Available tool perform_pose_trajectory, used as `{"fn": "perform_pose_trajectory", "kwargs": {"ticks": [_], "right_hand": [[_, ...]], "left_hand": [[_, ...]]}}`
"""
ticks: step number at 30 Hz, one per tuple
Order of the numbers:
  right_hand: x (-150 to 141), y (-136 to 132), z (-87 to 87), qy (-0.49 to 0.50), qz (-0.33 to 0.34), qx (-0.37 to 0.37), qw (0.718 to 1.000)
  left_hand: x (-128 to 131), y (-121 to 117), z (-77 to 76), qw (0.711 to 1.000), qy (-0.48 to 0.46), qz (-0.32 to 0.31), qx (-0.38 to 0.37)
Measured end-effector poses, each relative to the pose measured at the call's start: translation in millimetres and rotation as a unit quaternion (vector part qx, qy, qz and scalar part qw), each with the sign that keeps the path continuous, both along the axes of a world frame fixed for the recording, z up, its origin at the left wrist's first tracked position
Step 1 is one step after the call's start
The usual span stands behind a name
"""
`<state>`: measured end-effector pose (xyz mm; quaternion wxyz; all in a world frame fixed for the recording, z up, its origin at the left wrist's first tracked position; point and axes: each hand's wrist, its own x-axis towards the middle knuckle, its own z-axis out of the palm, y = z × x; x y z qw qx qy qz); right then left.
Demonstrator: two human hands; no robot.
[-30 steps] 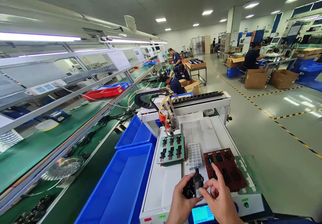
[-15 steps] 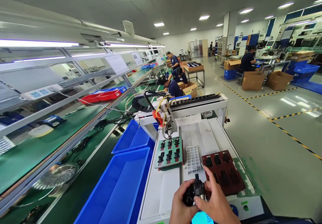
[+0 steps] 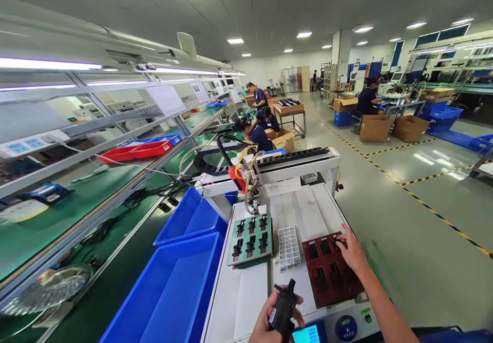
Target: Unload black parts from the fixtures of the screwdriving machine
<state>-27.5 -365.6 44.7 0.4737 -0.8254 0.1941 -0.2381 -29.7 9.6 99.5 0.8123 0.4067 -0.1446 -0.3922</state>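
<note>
My left hand (image 3: 269, 322) is at the bottom of the view, closed around a small black part (image 3: 283, 309) with a white label, held upright over the machine's front edge. My right hand (image 3: 351, 250) reaches forward to the far right corner of the dark red fixture tray (image 3: 329, 276), fingertips on a black piece in one of its pockets. Left of that tray lies a white grid tray (image 3: 288, 247), and further left a green fixture plate (image 3: 250, 238) carries several black parts under the machine's dispensing head (image 3: 252, 191).
Two blue bins (image 3: 169, 291) stand left of the white machine bed (image 3: 246, 291). A conveyor line with shelves and a red tray (image 3: 133, 150) runs along the left. Several people work further along the line and at the right. Cardboard boxes (image 3: 375, 127) sit on the floor.
My right hand let go of the black part and moved forward and right to the red tray. My left hand keeps the part, lower now. The view shifted slightly right.
</note>
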Motion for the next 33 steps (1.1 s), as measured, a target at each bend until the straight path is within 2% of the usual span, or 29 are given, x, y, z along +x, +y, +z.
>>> {"fn": "perform_pose_trajectory", "kwargs": {"ticks": [3, 6, 9, 12, 15, 17, 19, 22, 24, 29, 33], "right_hand": [[-2, 4, 21.0, -0.033, -0.021, 0.009, 0.999], [-8, 15, 52.0, -0.056, -0.044, 0.096, 0.993], [-14, 34, 85.6, -0.054, -0.008, 0.228, 0.972], [-20, 53, 112.1, -0.055, 0.034, 0.294, 0.954], [-27, 67, 126.5, -0.062, 0.059, 0.340, 0.936], [-32, 74, 130.0, -0.075, 0.078, 0.372, 0.922], [-36, 82, 129.5, -0.086, 0.101, 0.410, 0.902], [-39, 100, 122.4, -0.103, 0.140, 0.467, 0.867], [-39, 117, 114.6, -0.118, 0.168, 0.482, 0.852], [-38, 151, 95.5, -0.144, 0.207, 0.463, 0.850], [-38, 161, 87.5, -0.140, 0.242, 0.429, 0.859]], "left_hand": [[5, -3, -1.1, 0.999, -0.017, -0.027, -0.031], [8, -6, -0.5, 0.998, -0.022, -0.046, -0.041], [9, -8, -1.8, 0.997, 0.008, -0.056, -0.044], [9, -10, -4.4, 0.996, 0.055, -0.052, -0.036], [9, -10, -6.4, 0.993, 0.087, -0.050, -0.065], [10, -11, -7.4, 0.990, 0.111, -0.040, -0.076], [11, -13, -8.4, 0.989, 0.135, -0.011, -0.057], [9, -18, -9.8, 0.989, 0.140, 0.038, 0.006], [6, -25, -9.5, 0.991, 0.111, 0.052, 0.049], [0, -42, 1.2, 0.995, -0.020, 0.057, 0.082], [-1, -46, 9.8, 0.991, -0.079, 0.059, 0.089]]}}
